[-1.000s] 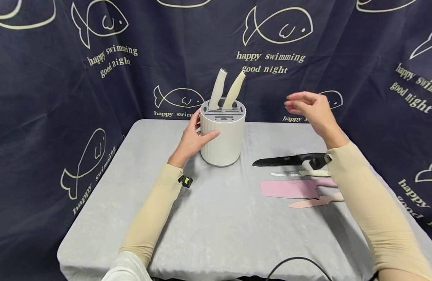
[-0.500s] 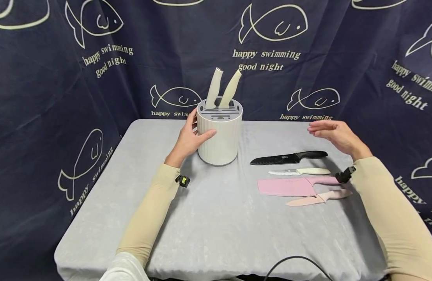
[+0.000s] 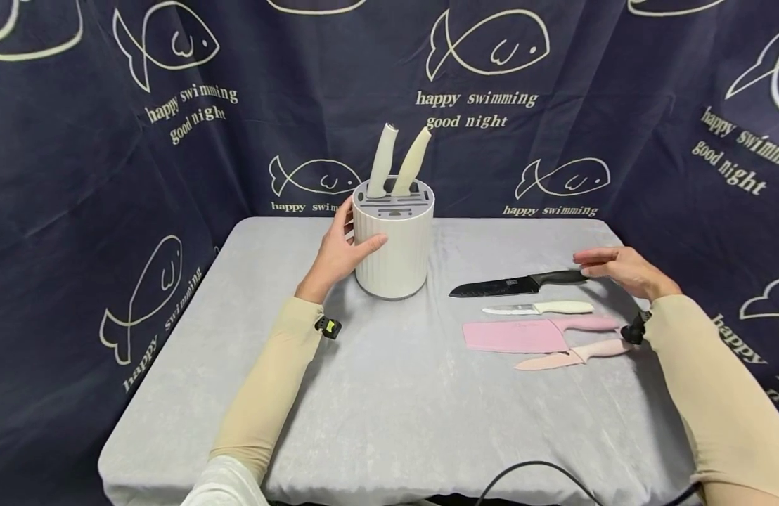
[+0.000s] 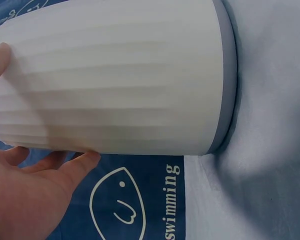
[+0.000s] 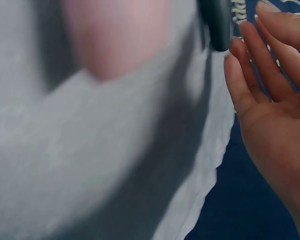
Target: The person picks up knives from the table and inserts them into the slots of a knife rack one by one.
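Observation:
A round white knife block [image 3: 394,256] with a grey slotted top stands upright on the table. Two knives are in its slots, one with a white handle [image 3: 382,161], the other with a cream handle [image 3: 412,163]. My left hand [image 3: 334,254] holds the block's left side, thumb in front and fingers round the back; the left wrist view shows the block's ribbed wall [image 4: 115,85] between them. My right hand [image 3: 626,270] hovers by the handle end of a black knife [image 3: 503,286], fingers loosely extended. In the right wrist view, the black handle [image 5: 217,25] is close to the fingertips, with nothing gripped.
Below the black knife lie a small cream-handled knife [image 3: 562,307], a pink cleaver [image 3: 516,336] and a pale pink knife [image 3: 554,360]. All handles point right. A black cable [image 3: 522,464] crosses the front edge of the grey-covered table [image 3: 364,422]. Dark fish-print curtain [image 3: 326,91] hangs behind.
My right hand has come down and to the right, from above the table's back to the black knife's handle end. The left hand keeps its hold on the block.

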`<state>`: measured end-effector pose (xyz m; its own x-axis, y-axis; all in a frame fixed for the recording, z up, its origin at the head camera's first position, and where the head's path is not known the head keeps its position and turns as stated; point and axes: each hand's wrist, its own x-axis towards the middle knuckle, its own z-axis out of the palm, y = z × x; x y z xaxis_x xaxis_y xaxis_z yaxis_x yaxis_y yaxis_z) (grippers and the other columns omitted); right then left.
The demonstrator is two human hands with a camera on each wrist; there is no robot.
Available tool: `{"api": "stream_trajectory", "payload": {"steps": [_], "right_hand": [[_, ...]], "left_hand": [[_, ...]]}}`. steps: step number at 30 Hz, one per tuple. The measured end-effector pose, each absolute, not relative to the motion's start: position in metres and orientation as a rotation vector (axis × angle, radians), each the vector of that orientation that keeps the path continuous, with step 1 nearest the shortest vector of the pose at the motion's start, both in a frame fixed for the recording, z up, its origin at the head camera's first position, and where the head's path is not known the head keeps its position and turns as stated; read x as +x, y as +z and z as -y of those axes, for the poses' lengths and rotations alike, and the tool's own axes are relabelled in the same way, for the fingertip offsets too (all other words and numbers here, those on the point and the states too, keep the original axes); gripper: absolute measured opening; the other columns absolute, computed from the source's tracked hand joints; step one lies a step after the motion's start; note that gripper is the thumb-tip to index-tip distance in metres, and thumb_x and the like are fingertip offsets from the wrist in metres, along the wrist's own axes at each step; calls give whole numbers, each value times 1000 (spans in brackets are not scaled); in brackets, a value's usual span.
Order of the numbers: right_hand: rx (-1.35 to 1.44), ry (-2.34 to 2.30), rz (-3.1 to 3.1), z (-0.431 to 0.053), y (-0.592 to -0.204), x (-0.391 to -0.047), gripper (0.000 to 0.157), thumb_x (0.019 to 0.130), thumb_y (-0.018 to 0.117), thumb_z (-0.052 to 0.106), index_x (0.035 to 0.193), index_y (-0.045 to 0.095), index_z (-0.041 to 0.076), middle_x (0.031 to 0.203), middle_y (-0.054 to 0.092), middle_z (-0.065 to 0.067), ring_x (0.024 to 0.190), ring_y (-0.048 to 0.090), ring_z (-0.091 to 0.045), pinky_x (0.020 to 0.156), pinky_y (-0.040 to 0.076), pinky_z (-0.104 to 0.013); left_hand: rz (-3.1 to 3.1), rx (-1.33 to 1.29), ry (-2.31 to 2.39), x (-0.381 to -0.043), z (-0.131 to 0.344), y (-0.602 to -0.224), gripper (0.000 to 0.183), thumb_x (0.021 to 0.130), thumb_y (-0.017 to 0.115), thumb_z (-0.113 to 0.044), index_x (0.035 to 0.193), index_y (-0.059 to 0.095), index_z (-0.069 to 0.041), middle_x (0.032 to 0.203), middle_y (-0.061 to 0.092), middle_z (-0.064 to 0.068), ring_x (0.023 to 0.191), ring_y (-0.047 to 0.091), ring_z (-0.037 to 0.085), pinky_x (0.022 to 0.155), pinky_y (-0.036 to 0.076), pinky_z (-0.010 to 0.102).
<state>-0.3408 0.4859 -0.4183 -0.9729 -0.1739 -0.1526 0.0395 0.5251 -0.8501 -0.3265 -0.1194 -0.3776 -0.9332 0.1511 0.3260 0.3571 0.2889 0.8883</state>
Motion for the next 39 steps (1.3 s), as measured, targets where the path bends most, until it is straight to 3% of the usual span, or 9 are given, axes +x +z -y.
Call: {"api": "stream_trajectory", "payload": {"steps": [2,5,8,10,19,25,30,35,39], "right_hand": [[-109,-1352,-2553,-488,-424,-339,65,96,76,13,149,46,-10,124,68,18,108,58,8,88,45,-10],[-119,-1232,-2576,-487,-428,-339,68,93,79,15,149,48,-9,136,65,2,109,54,10,88,44,-10],[-134,-1122,-2628,-482,-426,-341,68,91,81,18,147,52,-7,144,60,-13,110,52,7,87,43,-11],[-147,-1080,-2657,-480,-424,-343,66,91,82,18,145,54,-6,143,60,-17,110,53,3,86,43,-13],[-166,-1008,-2697,-478,-423,-346,59,89,82,11,138,58,-11,128,67,-19,94,55,-4,75,49,-23],[-181,-938,-2717,-477,-415,-344,56,88,84,17,133,63,-9,130,67,-23,100,57,-5,78,45,-17],[-210,-989,-2729,-482,-392,-341,52,90,83,19,132,66,-7,121,74,-11,99,61,1,81,47,-13],[-306,-1385,-2584,-480,-361,-340,28,97,72,4,125,71,-1,102,78,3,93,71,-3,82,58,-20],[-456,-1878,-2230,-459,-340,-342,26,100,57,-12,120,71,-3,105,79,-8,97,77,-19,89,60,-32]], "left_hand": [[2377,-471,-1711,-326,119,-379,100,86,81,-52,164,18,-42,162,35,6,147,39,30,119,38,50],[2383,-468,-1713,-325,119,-380,100,86,81,-52,163,18,-42,161,36,6,147,39,30,119,38,48],[2377,-468,-1716,-326,120,-379,100,86,82,-51,163,18,-42,162,35,5,147,39,28,119,38,48],[2365,-475,-1719,-327,120,-377,101,86,82,-51,164,18,-42,162,35,5,148,39,28,119,38,48],[2368,-488,-1719,-329,120,-374,102,86,81,-53,165,17,-39,162,35,6,148,39,28,118,39,49],[2374,-473,-1718,-325,121,-376,102,86,81,-53,164,18,-39,162,35,7,148,39,30,118,38,51],[2375,-468,-1721,-323,120,-376,102,86,82,-52,164,18,-40,162,35,7,148,39,30,119,38,52],[2354,-483,-1721,-325,119,-375,101,87,82,-51,164,19,-38,161,36,8,147,39,32,118,38,52],[2348,-485,-1727,-327,118,-376,101,87,82,-49,165,19,-37,161,35,9,147,39,32,119,38,53]]}}
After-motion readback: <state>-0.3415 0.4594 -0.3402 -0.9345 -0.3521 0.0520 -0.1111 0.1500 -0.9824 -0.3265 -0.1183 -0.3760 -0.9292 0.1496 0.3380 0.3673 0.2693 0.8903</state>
